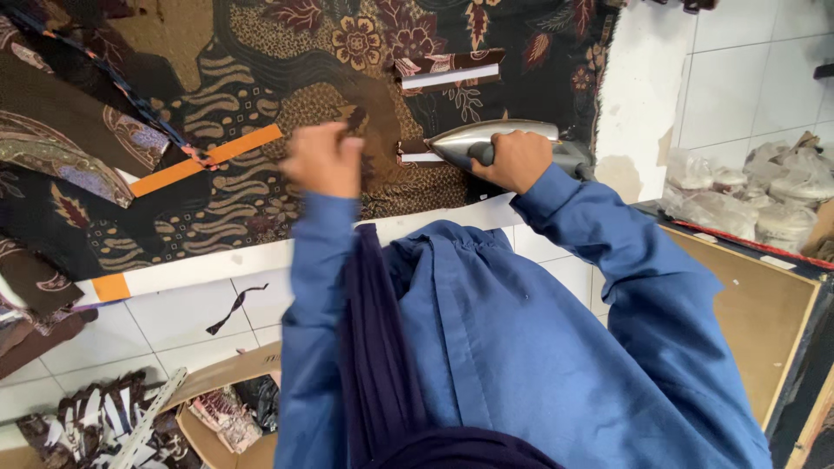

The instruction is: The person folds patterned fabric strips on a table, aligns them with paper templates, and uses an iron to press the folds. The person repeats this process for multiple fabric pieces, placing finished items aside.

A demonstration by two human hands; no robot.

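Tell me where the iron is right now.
In the head view, right of centre: the silver iron sits on the patterned cloth, gripped by the right hand.

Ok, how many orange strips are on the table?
2. One long orange strip lies slantwise left of the left hand; a short one sits at the table's near left edge. Cloth may hide others.

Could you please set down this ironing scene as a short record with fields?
Right hand: right hand grips the handle of a silver iron.
Left hand: left hand is closed, resting on the brown patterned batik cloth.
Under the iron: small folded fabric piece at the iron's tip.
Nearby: second folded piece above; orange strip to the left.
Floor: cardboard box of fabric scraps on white tiles.
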